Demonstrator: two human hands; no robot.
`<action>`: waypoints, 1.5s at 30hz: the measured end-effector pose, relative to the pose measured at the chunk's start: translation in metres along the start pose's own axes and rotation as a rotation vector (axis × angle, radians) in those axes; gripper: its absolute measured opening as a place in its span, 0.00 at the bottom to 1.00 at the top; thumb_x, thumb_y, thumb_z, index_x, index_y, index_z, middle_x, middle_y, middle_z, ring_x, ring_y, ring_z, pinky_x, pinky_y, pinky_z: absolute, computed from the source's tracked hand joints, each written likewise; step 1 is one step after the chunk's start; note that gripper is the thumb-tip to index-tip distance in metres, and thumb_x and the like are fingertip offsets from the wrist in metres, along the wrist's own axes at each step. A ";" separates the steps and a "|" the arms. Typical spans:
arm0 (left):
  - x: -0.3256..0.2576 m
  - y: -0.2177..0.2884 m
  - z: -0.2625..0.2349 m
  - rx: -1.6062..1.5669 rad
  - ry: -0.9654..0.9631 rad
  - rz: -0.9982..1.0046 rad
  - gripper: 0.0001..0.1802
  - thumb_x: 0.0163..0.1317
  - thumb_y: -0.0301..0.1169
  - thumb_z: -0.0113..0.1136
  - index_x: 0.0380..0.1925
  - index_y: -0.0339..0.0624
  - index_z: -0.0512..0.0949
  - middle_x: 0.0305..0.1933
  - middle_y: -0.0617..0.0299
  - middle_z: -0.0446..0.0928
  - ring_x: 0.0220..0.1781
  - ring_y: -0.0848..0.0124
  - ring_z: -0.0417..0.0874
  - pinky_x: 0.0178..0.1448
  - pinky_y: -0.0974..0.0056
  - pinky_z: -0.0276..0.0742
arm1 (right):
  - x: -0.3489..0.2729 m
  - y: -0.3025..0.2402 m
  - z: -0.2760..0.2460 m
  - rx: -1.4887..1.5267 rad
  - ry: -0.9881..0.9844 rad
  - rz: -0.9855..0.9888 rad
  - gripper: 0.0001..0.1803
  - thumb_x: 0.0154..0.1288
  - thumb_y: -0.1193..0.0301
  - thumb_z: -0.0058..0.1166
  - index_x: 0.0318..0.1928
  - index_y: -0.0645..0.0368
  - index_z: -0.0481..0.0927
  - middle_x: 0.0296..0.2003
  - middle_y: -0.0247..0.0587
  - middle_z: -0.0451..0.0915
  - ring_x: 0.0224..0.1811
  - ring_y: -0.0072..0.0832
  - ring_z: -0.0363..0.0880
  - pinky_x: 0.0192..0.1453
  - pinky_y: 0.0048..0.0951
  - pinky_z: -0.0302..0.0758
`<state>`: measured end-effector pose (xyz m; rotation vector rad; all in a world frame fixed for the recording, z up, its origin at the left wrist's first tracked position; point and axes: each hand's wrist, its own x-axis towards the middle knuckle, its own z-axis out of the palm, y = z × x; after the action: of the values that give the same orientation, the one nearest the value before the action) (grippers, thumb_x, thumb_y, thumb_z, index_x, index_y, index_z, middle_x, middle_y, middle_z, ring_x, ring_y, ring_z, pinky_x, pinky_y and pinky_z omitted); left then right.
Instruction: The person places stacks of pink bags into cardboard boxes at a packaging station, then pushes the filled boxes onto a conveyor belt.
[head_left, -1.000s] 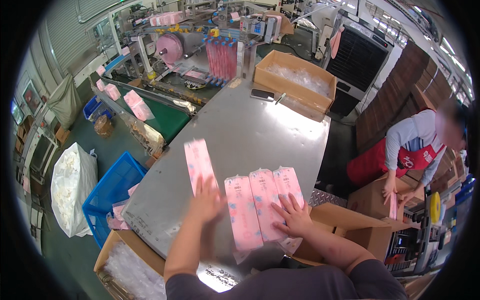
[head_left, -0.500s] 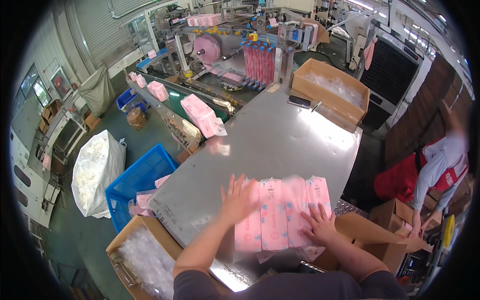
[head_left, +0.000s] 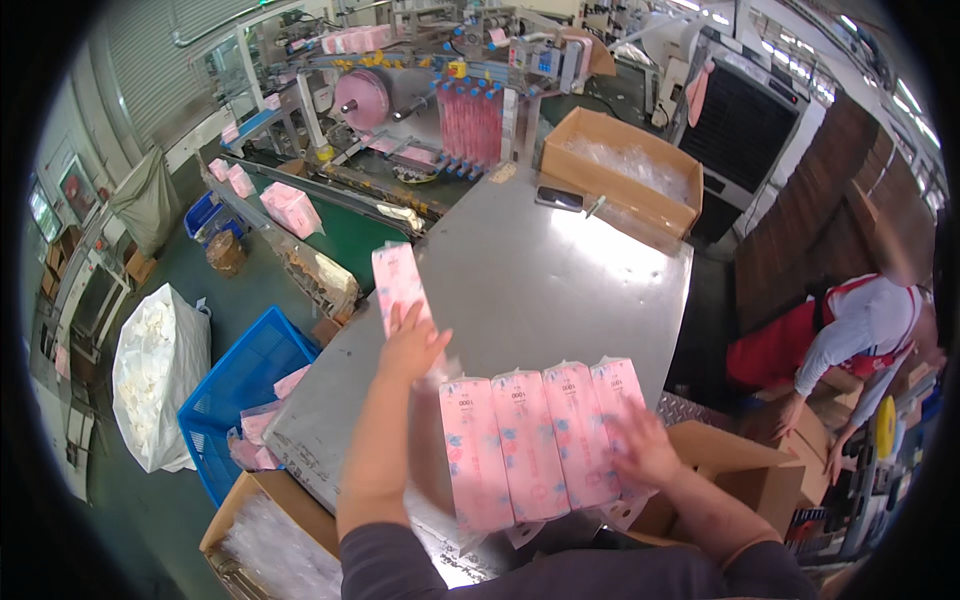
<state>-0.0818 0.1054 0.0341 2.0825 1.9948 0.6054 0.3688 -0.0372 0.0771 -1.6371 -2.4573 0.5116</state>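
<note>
Several pink plastic-wrapped tissue packs (head_left: 530,445) lie side by side in a row on the metal table, close in front of me. My right hand (head_left: 645,452) is at the rightmost pack, its blurred fingers stretched out over the side. Farther left, my left hand (head_left: 412,348) grips the near end of a single tissue pack (head_left: 398,275), which points away toward the conveyor. Its fingers lie over the pack's top; the thumb's contact is partly hidden.
The metal table (head_left: 480,280) bears a phone (head_left: 559,198) and a carton of clear film (head_left: 690,215). Beyond it, a conveyor (head_left: 350,240) carries more packs. A blue crate (head_left: 200,420) and another carton (head_left: 325,520) stand left; an open carton (head_left: 740,460) and a co-worker (head_left: 860,320) are right.
My left hand has left the row and reached forward-left onto a single pack, now off the conveyor's end. My right hand stays at the row's right side. The view has shifted.
</note>
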 end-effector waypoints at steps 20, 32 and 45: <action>-0.204 0.035 0.065 -1.716 0.001 -0.720 0.23 0.63 0.36 0.59 0.56 0.42 0.70 0.71 0.47 0.64 0.77 0.53 0.57 0.78 0.48 0.51 | 0.047 0.104 0.068 2.153 -0.402 0.693 0.37 0.74 0.41 0.37 0.69 0.54 0.68 0.64 0.47 0.73 0.62 0.40 0.75 0.69 0.46 0.70; -0.182 0.225 0.049 -1.557 -0.583 -0.481 0.30 0.69 0.42 0.51 0.65 0.38 0.62 0.74 0.48 0.61 0.77 0.59 0.58 0.78 0.53 0.51 | -0.166 0.202 -0.172 1.733 0.077 0.816 0.33 0.73 0.49 0.45 0.68 0.60 0.67 0.64 0.49 0.72 0.62 0.40 0.75 0.68 0.48 0.69; -0.138 0.418 0.198 -1.019 -1.198 -0.033 0.44 0.69 0.57 0.49 0.73 0.33 0.56 0.77 0.47 0.55 0.79 0.57 0.54 0.80 0.56 0.49 | -0.368 0.417 -0.002 1.273 -0.168 1.156 0.22 0.77 0.59 0.40 0.54 0.61 0.80 0.41 0.42 0.86 0.40 0.39 0.85 0.41 0.41 0.81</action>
<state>0.3794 -0.0339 0.0070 1.2041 0.7409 0.1582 0.8765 -0.2288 -0.0455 -1.9981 -0.4574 1.8008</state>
